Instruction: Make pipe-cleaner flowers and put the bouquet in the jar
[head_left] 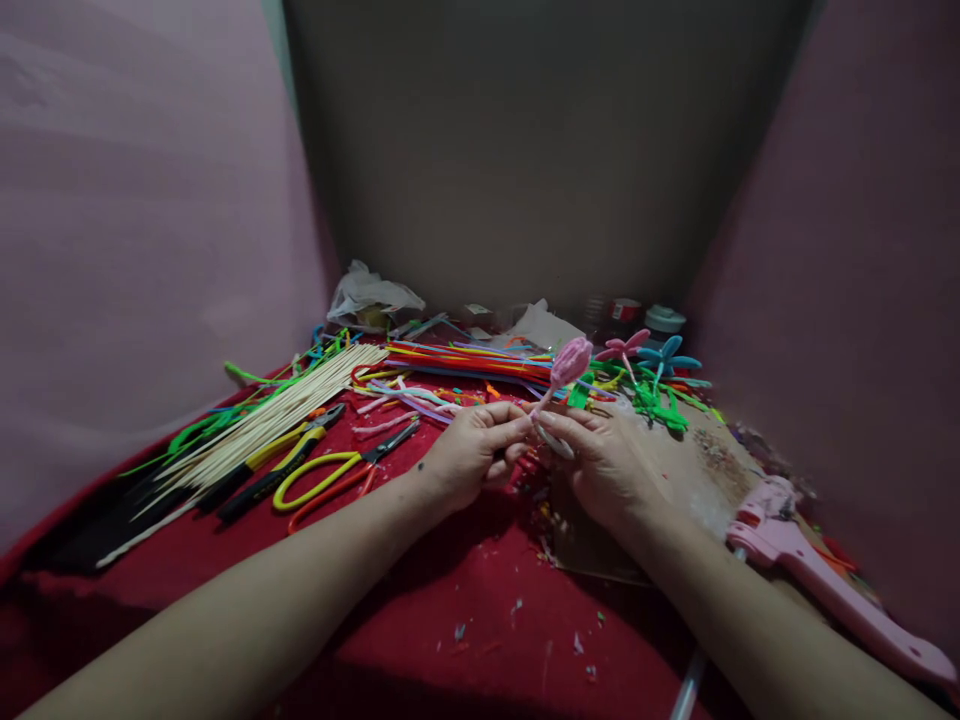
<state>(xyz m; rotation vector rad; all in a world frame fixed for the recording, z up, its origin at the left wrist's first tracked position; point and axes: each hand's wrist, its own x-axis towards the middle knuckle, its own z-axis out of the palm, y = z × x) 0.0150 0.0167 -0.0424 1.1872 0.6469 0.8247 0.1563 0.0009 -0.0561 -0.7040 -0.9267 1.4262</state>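
Note:
My left hand point(472, 450) and my right hand point(596, 462) meet above the red cloth point(450, 600), fingers pinched together on the thin stem of a pink pipe-cleaner bud point(570, 362). The bud stands tilted up and to the right of the fingertips. Something white shows under my right thumb; I cannot make out what it is.
Yellow-handled scissors point(330, 475), pliers point(289, 460) and a bundle of wooden skewers point(277, 415) lie left. Coloured pipe cleaners point(465, 360) and finished pipe-cleaner flowers point(645, 360) lie behind. A pink glue gun point(810, 570) rests on a brown board point(690, 480) at right.

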